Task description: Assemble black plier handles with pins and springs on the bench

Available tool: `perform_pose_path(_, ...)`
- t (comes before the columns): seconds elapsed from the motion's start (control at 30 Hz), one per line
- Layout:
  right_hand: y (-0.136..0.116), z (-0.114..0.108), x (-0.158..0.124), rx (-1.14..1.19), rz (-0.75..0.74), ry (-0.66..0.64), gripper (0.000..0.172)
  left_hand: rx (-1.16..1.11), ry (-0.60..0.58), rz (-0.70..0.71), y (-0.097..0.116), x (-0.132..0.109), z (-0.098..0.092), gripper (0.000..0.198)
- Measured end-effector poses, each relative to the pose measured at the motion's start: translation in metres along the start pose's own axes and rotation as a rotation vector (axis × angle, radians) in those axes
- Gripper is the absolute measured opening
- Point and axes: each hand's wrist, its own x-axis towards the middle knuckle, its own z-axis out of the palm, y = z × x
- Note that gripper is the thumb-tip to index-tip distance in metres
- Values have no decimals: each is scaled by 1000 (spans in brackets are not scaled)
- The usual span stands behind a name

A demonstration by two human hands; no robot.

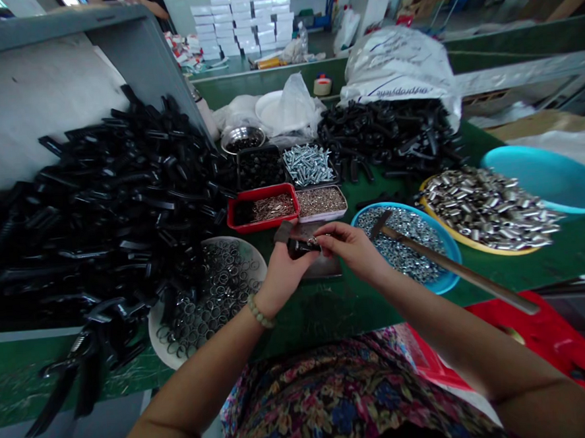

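Observation:
My left hand (286, 270) is closed round a small black part (300, 247), held over a flat metal plate (329, 267) on the bench. Fingertips of my right hand (347, 245) pinch a tiny shiny metal piece (314, 241) against the end of that part; its exact kind is too small to make out. Just beyond my hands stand a red tray (232, 213) with thin copper-coloured pins and a pale tray (322, 216) of tiny brass-coloured pieces. A plate of metal rings (213, 303) lies left of my left wrist.
A hammer (438, 256) rests across a blue basin (457, 276) of small metal parts at right. Beyond it are a yellow basin (502, 248) of metal sleeves and a turquoise basin (567, 169). Black handle-like parts (123, 203) are heaped at left. Silver screws (308, 164) fill a tray behind.

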Motion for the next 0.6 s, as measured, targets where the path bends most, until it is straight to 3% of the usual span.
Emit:
perform_pose_path(0.13,-1,3,3,26,6,-14,22,146,23,91,7,3,-2,62)
perform_pose_path(0.4,7,-7,6,-29,4,-63,23,200,-19,90,3,8,-5,45)
perform_pose_path(0.47,2,-11,4,-171,-41,-92,19,200,-44,84,1,10,-6,43)
perform_pose_path(0.53,-11,-14,4,-420,-186,-137,11,243,-109,54,2,16,-5,39)
perform_pose_path(0.6,-26,-17,13,-653,-349,-269,11,303,-188,-20,4,25,-3,29)
